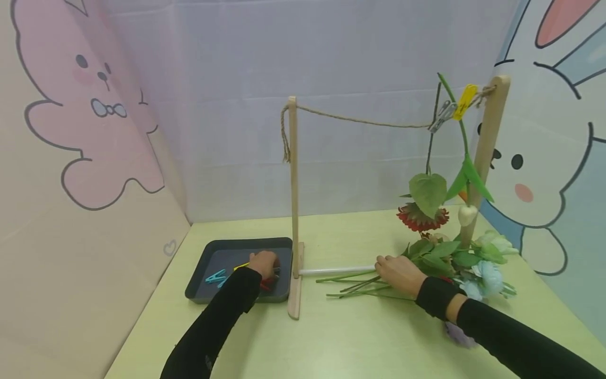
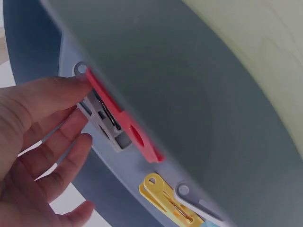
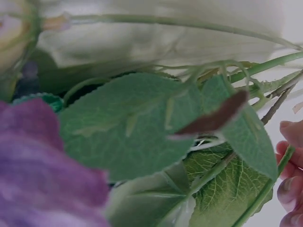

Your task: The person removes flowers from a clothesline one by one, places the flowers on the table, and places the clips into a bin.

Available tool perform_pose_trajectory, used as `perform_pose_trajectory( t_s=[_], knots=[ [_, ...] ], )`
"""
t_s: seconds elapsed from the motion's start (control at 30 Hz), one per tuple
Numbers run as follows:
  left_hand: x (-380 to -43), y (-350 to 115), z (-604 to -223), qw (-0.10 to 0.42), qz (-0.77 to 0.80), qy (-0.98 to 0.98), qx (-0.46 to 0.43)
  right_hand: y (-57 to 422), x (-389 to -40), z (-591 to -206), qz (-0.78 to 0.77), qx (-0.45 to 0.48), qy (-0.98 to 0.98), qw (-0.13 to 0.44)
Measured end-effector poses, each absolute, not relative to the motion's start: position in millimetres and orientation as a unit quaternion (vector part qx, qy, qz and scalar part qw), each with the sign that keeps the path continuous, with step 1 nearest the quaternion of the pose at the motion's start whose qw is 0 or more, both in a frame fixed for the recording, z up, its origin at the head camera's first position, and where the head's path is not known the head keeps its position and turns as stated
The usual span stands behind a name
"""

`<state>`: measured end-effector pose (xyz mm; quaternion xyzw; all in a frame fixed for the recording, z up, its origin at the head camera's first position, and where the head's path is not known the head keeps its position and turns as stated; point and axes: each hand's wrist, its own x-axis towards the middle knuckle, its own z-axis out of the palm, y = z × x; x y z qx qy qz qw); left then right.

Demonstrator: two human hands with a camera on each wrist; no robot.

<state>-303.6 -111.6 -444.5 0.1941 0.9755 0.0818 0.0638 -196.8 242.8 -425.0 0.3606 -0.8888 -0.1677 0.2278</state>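
My left hand reaches into the dark grey tray. In the left wrist view its thumb and forefinger pinch a grey clothespin by one end; a red clothespin lies right alongside. My right hand is over the stems of a pile of artificial flowers, and in the right wrist view its fingers curl round a green stem. A red flower and a white bud hang head down from the twine, near a grey clothespin and a yellow clothespin.
Wooden posts hold the twine, with a white rod low between them. Blue clothespins and a yellow clothespin lie in the tray. Pale blue flowers and a purple flower lie by the right arm.
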Motion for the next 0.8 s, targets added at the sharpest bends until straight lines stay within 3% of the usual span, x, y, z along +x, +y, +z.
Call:
perform_pose_trajectory(
  t_s=[0.27, 0.43, 0.57, 0.63, 0.8],
  knots=[
    [-305, -119, -434, 0.041, 0.073, 0.970, 0.228, 247, -197, -420, -0.162, 0.343, -0.892, 0.245],
    [-310, -119, -400, 0.023, 0.088, 0.966, 0.242, 251, -195, -414, -0.114, 0.326, -0.899, 0.269],
    [-321, -113, -347, -0.045, 0.156, 0.963, 0.217, 252, -196, -405, -0.072, 0.317, -0.896, 0.304],
    [-328, -107, -314, -0.104, 0.216, 0.951, 0.197, 252, -196, -398, -0.053, 0.318, -0.886, 0.333],
    [-330, -85, -207, -0.222, 0.437, 0.867, 0.087, 254, -192, -370, -0.026, 0.304, -0.855, 0.420]
  ],
)
